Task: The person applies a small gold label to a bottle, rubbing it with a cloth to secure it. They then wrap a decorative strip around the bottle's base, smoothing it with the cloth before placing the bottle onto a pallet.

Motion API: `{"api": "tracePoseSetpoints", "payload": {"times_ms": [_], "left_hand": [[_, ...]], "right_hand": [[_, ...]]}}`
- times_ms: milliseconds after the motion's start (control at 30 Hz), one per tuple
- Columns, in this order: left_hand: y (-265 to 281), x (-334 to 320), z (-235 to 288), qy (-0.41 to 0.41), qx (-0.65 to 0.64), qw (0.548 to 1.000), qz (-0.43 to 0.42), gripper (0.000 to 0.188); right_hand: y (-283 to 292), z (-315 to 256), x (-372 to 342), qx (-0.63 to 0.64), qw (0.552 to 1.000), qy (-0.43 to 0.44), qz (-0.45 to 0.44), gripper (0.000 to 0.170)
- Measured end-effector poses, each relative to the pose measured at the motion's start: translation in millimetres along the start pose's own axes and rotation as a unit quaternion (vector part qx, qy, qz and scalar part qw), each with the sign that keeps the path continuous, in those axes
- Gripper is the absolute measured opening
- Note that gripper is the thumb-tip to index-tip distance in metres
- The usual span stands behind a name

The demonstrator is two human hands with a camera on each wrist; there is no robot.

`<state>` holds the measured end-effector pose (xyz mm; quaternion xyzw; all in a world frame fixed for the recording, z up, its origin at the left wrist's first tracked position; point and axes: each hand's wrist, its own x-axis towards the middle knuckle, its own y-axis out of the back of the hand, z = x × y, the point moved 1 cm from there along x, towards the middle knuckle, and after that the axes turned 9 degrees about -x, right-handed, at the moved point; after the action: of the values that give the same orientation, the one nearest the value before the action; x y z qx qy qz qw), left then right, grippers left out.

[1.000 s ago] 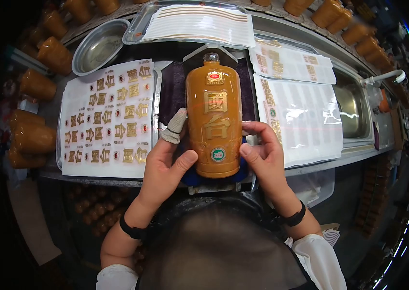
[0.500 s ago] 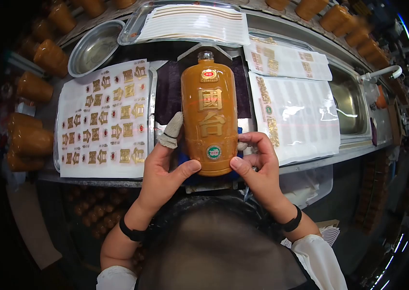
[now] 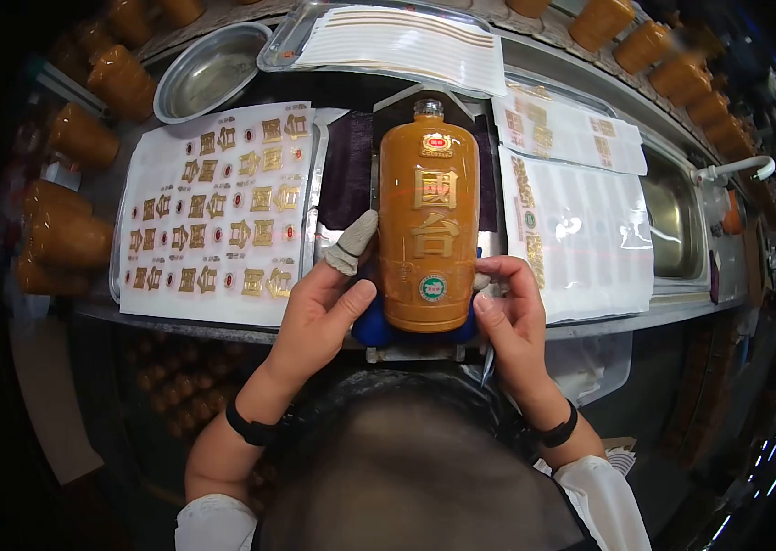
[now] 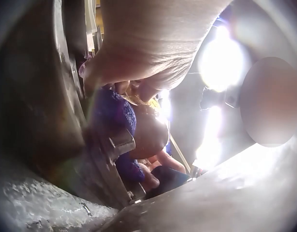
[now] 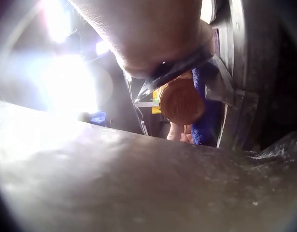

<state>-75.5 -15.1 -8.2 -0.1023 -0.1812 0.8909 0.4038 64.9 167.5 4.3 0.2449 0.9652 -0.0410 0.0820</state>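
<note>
A glossy brown bottle (image 3: 429, 243) with raised gold characters, a red-and-gold emblem and a green round label lies face up on a blue cloth (image 3: 369, 323), its clear neck pointing away. My left hand (image 3: 319, 308) is at its left side. The cloth-covered index finger (image 3: 353, 241) reaches along the bottle's edge, and the thumb stands off it. At the lower right side, my right hand (image 3: 518, 317) has its thumb and fingertips close to the bottle. A slim, dark, pointed tool (image 5: 170, 76) is tucked in that hand. The bottle's base (image 5: 182, 102) shows in the right wrist view.
Left lies a sheet of gold characters and red emblems (image 3: 213, 298) on a tray. White sheets (image 3: 590, 239) lie right, beside a sink (image 3: 672, 225) with a tap. A metal bowl (image 3: 209, 78) and a tray of strips (image 3: 397, 46) stand behind; more brown bottles (image 3: 122, 83) stand around.
My thumbs were against the lower edge of the bottle half a second ago; the left one has come off its side. The whole head view has shifted, with the bottle now further right in it.
</note>
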Motion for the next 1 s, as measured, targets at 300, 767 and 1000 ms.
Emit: {"api": "tracePoseSetpoints", "payload": {"times_ms": [300, 767, 1000], "left_hand": [[-7.3, 2.5, -6.2, -0.042, 0.052, 0.998, -0.007, 0.081], [-6.4, 1.8, 2.1, -0.064, 0.123, 0.990, 0.000, 0.078], [-8.2, 2.8, -0.4, -0.069, 0.108, 0.992, 0.003, 0.078]], "right_hand": [[-7.3, -3.0, -1.4, -0.064, 0.998, 0.004, 0.030, 0.054], [43.9, -13.8, 14.4, 0.189, 0.966, -0.076, 0.159, 0.019], [-22.8, -65.6, -7.1, -0.192, 0.969, 0.138, 0.072, 0.035]]}}
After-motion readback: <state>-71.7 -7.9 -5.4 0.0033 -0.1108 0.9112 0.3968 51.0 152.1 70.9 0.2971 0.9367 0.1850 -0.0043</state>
